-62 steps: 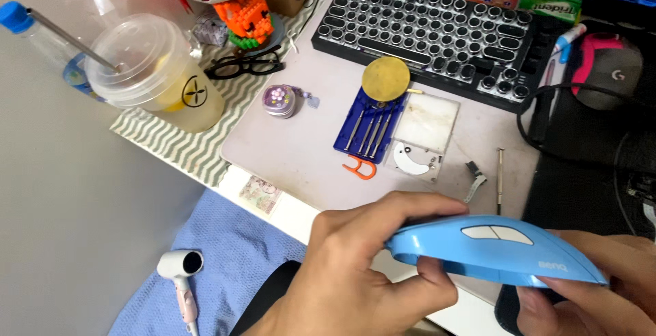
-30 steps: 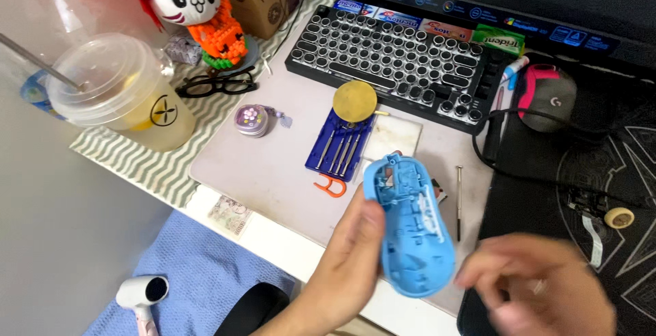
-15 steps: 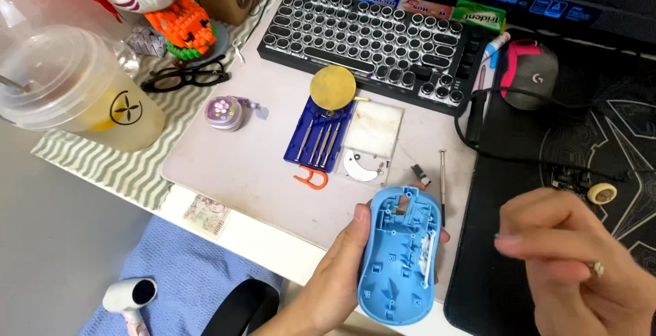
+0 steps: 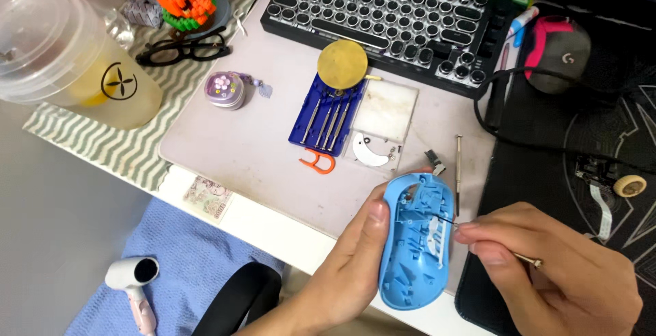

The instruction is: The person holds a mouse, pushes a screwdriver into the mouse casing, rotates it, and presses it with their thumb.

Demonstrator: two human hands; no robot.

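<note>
1. Low in the frame, right of centre, the left hand [image 4: 348, 268] cups the blue mouse shell [image 4: 415, 240], fingers closed around its left edge, hollow inside facing up.
2. At the lower right, the right hand [image 4: 553, 268] pinches a thin screwdriver [image 4: 478, 237], its tip inside the shell.
3. Just above the shell, a second screwdriver [image 4: 458, 172] lies on the pale mat [image 4: 246, 145].
4. At centre, a blue tool case [image 4: 326, 114] sits below the keyboard [image 4: 389, 18].

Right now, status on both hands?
Left hand grips blue mouse shell, inside up. Right hand pinches thin screwdriver, tip inside shell. Nothing blocking.
</note>
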